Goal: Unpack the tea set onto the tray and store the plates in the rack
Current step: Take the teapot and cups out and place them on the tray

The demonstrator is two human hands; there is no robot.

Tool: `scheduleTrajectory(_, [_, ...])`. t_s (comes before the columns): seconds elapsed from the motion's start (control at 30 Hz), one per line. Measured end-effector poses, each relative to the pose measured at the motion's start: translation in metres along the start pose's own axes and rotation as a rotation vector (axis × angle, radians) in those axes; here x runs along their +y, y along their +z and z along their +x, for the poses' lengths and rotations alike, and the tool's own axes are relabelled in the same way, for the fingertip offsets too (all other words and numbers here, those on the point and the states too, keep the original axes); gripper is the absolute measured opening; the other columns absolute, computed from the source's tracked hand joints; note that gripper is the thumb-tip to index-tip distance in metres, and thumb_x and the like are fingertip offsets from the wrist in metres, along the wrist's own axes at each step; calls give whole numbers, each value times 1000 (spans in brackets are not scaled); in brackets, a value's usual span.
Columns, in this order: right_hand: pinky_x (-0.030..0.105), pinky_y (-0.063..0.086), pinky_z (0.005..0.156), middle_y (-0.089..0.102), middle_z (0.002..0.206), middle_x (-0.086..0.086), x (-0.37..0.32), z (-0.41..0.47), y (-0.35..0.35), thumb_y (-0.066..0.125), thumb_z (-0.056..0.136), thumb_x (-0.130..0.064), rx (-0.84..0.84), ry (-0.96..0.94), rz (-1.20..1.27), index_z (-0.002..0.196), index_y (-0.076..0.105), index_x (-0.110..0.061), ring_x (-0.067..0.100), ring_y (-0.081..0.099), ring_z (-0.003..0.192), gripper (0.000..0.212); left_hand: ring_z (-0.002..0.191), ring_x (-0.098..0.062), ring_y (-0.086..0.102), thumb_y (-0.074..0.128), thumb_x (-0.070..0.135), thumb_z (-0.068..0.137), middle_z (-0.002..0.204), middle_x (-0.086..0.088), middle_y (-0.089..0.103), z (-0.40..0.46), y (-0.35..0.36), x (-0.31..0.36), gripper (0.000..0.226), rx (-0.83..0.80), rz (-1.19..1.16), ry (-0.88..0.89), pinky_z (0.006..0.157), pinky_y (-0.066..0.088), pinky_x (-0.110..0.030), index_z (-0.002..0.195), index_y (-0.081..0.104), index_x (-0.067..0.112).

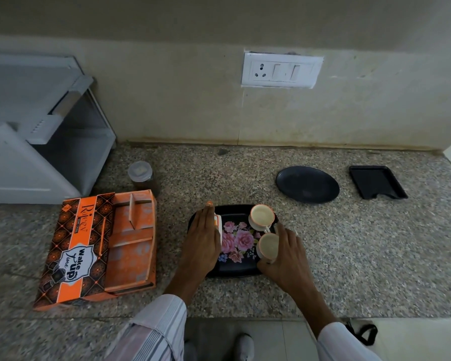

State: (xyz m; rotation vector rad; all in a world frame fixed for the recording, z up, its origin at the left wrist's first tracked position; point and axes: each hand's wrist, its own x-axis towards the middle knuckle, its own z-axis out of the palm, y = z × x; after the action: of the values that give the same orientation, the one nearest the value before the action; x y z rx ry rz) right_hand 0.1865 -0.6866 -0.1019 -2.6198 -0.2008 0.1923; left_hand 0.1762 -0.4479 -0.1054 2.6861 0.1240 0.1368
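Note:
A black tray with pink roses (236, 268) lies on the granite counter in front of me. One cream cup with an orange rim (262, 217) stands at its far right corner. My right hand (284, 259) grips a second cup (268, 246) at the tray's right side. My left hand (202, 238) covers the tray's left part and holds a white and orange piece (218, 224), mostly hidden under the palm. The open orange tea-set box (102, 248) lies to the left with its cardboard compartments showing. A round black plate (307, 184) and a rectangular black plate (376, 181) rest farther right.
A white rack (37, 131) stands at the counter's back left against the wall. A lidded jar with brown contents (142, 175) sits behind the box. A wall socket with switches (281, 70) is above. The counter edge runs along the bottom, with floor and my shoe below.

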Motion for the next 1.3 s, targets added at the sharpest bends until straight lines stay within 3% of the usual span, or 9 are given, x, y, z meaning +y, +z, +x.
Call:
scheduleTrajectory(0.1, [46,45,104,44,141,1,-15,10,-8,67,70,-62,110,-76,22,154,28,-20,22,45,127,101,149,-26,28,16,37,99,163,-10,26,-1,-4,2,64,20,-23,-12,122,26,-39,157,17,9])
scheduleTrajectory(0.27, [48,43,107,49,137,2,-78,57,-16,63,76,-52,194,-277,57,146,43,-21,25,46,129,79,146,-24,32,27,36,103,159,-6,32,-2,-31,-8,54,102,-39,-16,116,36,-41,153,26,19])
scheduleTrajectory(0.53, [50,45,102,54,135,10,-224,140,31,51,77,-60,29,-517,39,141,50,-17,35,49,126,77,139,-35,43,33,30,98,149,-22,47,8,-70,-93,56,249,89,-194,112,39,-48,146,42,1])
scheduleTrajectory(0.7, [52,46,104,48,147,13,-283,182,77,67,84,-49,-151,-509,70,149,42,-16,41,47,131,77,136,-38,45,44,34,95,145,-21,50,23,-80,-149,57,197,268,-257,112,35,-53,145,44,4])
scheduleTrajectory(0.93, [52,47,105,38,154,16,-303,210,117,79,77,-46,-306,-550,155,155,34,-17,43,46,134,95,142,-29,40,38,39,97,150,-10,48,38,-76,-174,57,136,301,-213,119,23,-51,148,41,12])
scheduleTrajectory(1.1, [51,55,92,45,144,16,-304,208,124,85,78,-34,-266,-525,256,151,37,-16,43,56,121,89,141,-29,41,39,40,98,149,-11,49,40,-72,-175,58,127,341,-224,120,20,-51,147,43,8])
scheduleTrajectory(1.3, [44,53,89,47,142,16,-303,209,124,86,77,-28,-239,-509,241,150,37,-17,43,58,118,89,142,-30,40,39,37,98,148,-14,51,40,-74,-174,57,131,356,-223,120,21,-51,146,43,7])
